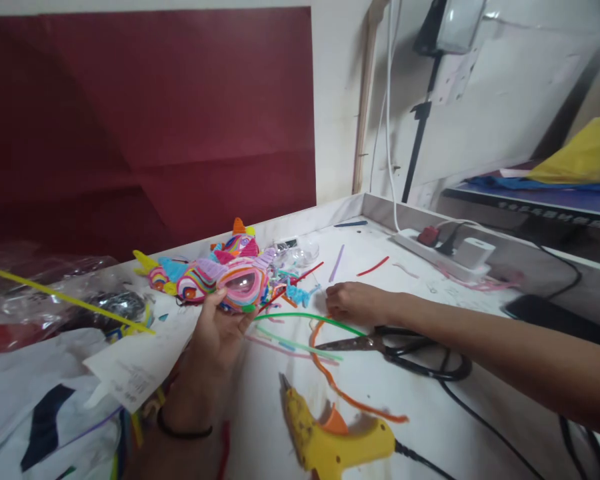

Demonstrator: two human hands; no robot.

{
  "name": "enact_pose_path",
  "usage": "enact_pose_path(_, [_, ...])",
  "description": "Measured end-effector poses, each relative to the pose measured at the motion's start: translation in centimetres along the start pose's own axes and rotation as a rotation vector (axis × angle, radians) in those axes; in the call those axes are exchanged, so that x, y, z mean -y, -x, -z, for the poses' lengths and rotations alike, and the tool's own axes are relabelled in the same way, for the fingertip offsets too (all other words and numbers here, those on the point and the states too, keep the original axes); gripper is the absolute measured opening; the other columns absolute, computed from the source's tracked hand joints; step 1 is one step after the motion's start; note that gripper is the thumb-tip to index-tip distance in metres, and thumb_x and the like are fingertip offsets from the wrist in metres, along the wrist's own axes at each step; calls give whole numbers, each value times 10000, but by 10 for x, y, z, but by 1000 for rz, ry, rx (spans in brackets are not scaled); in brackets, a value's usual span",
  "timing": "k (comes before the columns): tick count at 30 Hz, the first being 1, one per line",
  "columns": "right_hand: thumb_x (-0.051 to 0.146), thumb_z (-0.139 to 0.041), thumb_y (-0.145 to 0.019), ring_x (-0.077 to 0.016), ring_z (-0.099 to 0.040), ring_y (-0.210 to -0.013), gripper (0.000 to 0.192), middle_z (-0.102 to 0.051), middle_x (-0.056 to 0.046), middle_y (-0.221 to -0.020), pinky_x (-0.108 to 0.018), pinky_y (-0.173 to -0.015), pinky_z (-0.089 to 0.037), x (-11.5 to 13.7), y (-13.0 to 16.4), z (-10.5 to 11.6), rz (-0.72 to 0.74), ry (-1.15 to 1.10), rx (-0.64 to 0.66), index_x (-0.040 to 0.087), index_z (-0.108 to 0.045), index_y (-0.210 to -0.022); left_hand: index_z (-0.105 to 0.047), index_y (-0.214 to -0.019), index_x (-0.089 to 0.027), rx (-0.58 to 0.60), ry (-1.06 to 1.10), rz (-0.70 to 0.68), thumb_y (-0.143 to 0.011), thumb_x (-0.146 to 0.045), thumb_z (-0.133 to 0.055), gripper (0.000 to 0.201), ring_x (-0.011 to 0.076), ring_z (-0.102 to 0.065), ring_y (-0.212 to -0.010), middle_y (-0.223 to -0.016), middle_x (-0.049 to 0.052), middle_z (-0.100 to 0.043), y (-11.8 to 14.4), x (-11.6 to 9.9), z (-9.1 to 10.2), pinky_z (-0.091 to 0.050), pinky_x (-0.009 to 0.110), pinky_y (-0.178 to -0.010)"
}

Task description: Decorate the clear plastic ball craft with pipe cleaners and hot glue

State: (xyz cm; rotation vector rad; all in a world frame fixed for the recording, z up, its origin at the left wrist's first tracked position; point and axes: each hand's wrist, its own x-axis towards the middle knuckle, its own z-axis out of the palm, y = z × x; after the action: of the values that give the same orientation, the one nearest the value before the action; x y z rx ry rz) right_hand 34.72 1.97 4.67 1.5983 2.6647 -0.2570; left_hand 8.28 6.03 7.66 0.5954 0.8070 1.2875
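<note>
My left hand is closed around the edge of colourful goggles, with thumb and fingers on the rim. Rings of pink, orange and striped pipe cleaner surround the clear lens. Behind them lie more bright decorated pieces, partly overlapping. My right hand rests low over the white table, its fingers curled together and pointing down; whatever is between them is hidden. Beside it lie a light blue curled pipe cleaner and a green pipe cleaner. An orange pipe cleaner curves across the table below.
Black-handled scissors lie under my right forearm. A yellow glue gun lies in front, its cord trailing right. A power strip with plugs stands at the back right. Plastic bags and a paper tag crowd the left.
</note>
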Motion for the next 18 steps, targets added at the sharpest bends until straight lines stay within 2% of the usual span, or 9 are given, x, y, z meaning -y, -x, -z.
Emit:
enact_pose_path(4, [107, -529, -911, -230, -689, -890, 208, -733, -142, -948, -282, -772, -465, 0, -5, -6, 20, 36, -4, 124, -732, -867, -648, -953, -144, 6, 2, 20, -854, -140, -558, 134, 176, -708, -589, -748, 42, -748, -2, 6, 5, -618, 275, -516])
enact_pose_path(8, [171, -501, -951, -244, -700, -851, 222, -739, -142, -929, -295, -730, -463, -5, -4, -11, 8, 72, -34, 132, -707, -877, -655, -1077, -153, 41, 0, 10, -827, -145, -603, 255, 179, -721, -657, -856, 55, -765, -2, 14, 9, -604, 258, -527])
enact_pose_path(13, [130, -503, -931, -234, -708, -785, 197, -740, -109, -859, -289, -676, -441, -17, 0, -11, 16, 61, -103, 170, -659, -817, -664, -1012, -160, 60, -2, 42, -791, -163, -657, 221, 187, -727, -672, -876, 48, -769, -1, 22, 13, -622, 288, -559])
enact_pose_path(18, [101, -486, -922, -231, -707, -752, 225, -742, -109, -826, -294, -642, -427, -25, 6, -3, -46, 104, -87, 175, -654, -793, -671, -981, -175, 66, 39, 6, -777, -141, -676, 207, 181, -732, -699, -891, 30, -770, 1, 21, 11, -640, 306, -575])
